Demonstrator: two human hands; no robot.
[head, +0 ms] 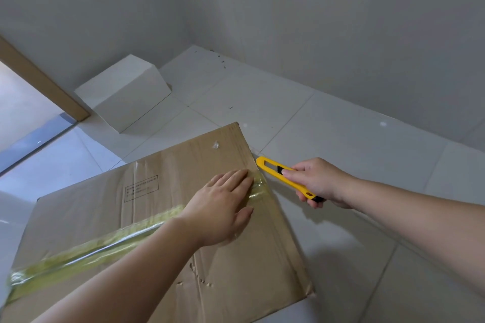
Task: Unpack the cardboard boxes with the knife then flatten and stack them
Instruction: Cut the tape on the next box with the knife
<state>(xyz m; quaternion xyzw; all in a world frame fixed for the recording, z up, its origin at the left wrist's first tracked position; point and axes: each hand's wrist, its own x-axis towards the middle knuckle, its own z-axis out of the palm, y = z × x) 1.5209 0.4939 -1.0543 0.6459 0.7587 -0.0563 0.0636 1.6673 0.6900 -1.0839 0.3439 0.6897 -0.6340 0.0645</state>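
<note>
Fingers of the left hand [223, 207] lay straight and close together, flat on top of the cardboard box [147, 220], their tips on the strip of yellowish tape [86, 249] near the box's right edge. Thumb spread out toward the lower right, also on the cardboard. Left forearm came in from the bottom of the frame, crossing the box lid.

Right hand [319, 181] was curled round the yellow knife [284, 177], thumb on the black slider. It was held just off the right edge of the box, centre-right of the frame, over the floor. Knife pointed to the upper left, its tip close to the box's edge. Could not tell whether any blade was out, or whether the tip touched the cardboard.

Box filled the lower left and centre of the frame. It was closed; the tape ran along its top from the lower left corner up to the right edge, under the left hand. Clear tape also crossed the lid on the left. Printed label in a black outline sat left of centre on the lid. Some small tears in the cardboard near the bottom of the frame.

White box [123, 92] stood in the upper left, against the wall, well apart from the cardboard one. Floor [341, 139] of pale tiles. Brown door frame [39, 78] at far left.
</note>
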